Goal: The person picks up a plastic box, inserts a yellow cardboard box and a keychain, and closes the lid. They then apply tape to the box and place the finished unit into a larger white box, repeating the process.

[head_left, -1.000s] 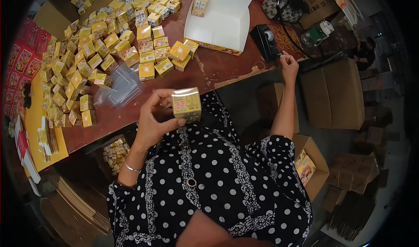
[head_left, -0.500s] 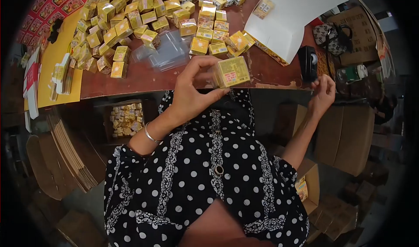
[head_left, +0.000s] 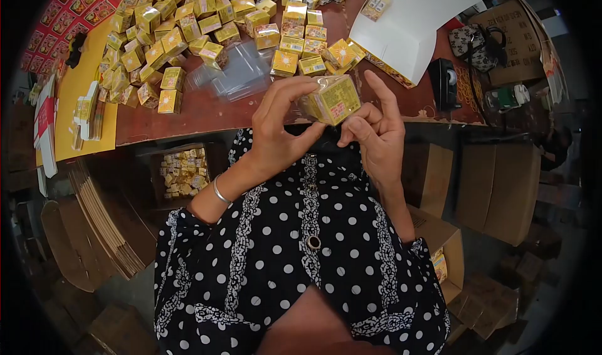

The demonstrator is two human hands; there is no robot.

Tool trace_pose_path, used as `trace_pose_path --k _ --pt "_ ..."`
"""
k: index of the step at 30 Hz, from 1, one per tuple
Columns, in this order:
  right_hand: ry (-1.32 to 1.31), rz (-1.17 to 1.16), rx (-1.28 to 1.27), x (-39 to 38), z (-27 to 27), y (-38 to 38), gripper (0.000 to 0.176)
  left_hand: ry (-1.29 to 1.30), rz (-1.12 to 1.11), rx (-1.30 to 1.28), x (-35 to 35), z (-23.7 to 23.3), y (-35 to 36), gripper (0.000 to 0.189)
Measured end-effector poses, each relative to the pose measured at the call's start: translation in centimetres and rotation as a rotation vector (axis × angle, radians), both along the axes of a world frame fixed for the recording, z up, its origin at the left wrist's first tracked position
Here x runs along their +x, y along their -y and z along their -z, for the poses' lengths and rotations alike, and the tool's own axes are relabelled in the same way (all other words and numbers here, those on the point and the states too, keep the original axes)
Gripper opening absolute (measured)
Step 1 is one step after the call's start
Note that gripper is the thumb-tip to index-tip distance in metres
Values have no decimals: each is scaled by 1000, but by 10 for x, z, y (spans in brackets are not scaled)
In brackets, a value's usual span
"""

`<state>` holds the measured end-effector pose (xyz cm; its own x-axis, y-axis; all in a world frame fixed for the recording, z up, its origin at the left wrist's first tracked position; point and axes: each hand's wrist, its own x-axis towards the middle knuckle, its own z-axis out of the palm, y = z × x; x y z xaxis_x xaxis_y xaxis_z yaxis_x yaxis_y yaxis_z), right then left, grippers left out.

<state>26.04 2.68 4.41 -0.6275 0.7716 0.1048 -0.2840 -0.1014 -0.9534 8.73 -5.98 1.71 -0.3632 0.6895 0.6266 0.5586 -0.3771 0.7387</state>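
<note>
My left hand (head_left: 276, 120) is closed around a small yellow printed box (head_left: 337, 101) with a clear, shiny cover. Thumb and fingers grip it from the left, just over the table's front edge. One printed face with red lettering is turned up toward me. My right hand (head_left: 379, 129) is at the box's lower right corner, thumb and curled fingers close together and the index finger pointing up. Whatever these fingers pinch is too small to make out. Clear plastic sheets or sleeves (head_left: 241, 76) lie on the table behind my left hand.
Many yellow boxes (head_left: 175, 41) are heaped at the back left of the red-brown table (head_left: 150, 123). A white open carton (head_left: 395, 41) stands at the back right. Beyond it are a black tape dispenser (head_left: 443, 85), rubber bands (head_left: 467, 91) and a patterned bag (head_left: 470, 44).
My right hand has moved left from beside the tape dispenser to the held box. The box has turned and tilted slightly in my left hand.
</note>
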Motion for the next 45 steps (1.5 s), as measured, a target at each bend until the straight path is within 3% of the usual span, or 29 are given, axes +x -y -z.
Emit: trace_pose_path --k 6,8,10,11,13,16,18,19,22,24,25,28,32,36,38,41,45 --pt "131 34 75 0 -5 -2 68 -31 11 15 -2 2 -2 59" --pt "211 83 116 -3 -4 -2 67 97 60 -40 -2 3 -1 57" --pt "230 381 654 -7 6 -7 53 225 105 -126 2 -1 1 56" --pt "228 377 655 -7 6 -12 53 352 152 -214 4 -3 2 56" --pt "182 335 1231 -3 5 -24 41 456 201 -292 4 -6 4 56" --pt "232 159 1248 -7 0 -36 31 568 239 -388 3 -8 9 57" --pt "301 23 1157 -10 1 -45 37 559 210 -368 -3 -1 7 57" --pt "327 -103 1113 -13 1 -54 55 554 206 -335 -6 1 6 57" --pt "295 -395 553 -16 -14 -76 89 538 202 -265 -20 5 6 57" --pt "125 -302 438 -28 -34 -109 84 474 104 -203 -37 9 8 57" --pt "88 -148 470 -45 -42 -124 63 556 140 -249 -47 10 12 57" --pt "343 133 581 -100 -48 -202 30 759 118 -48 -67 33 13 60" --pt "380 142 604 -200 -16 -310 41 718 30 -133 -85 76 37 63" --pt "703 253 686 -283 32 -405 56 601 -110 -201 -89 98 53 70" --pt "895 290 726 -308 44 -428 68 610 -150 -223 -87 111 59 73" --pt "921 304 904 -329 97 -482 79 457 -183 -191 -81 129 64 84" --pt "1055 170 843 -341 95 -480 85 420 -188 -232 -81 137 71 86"
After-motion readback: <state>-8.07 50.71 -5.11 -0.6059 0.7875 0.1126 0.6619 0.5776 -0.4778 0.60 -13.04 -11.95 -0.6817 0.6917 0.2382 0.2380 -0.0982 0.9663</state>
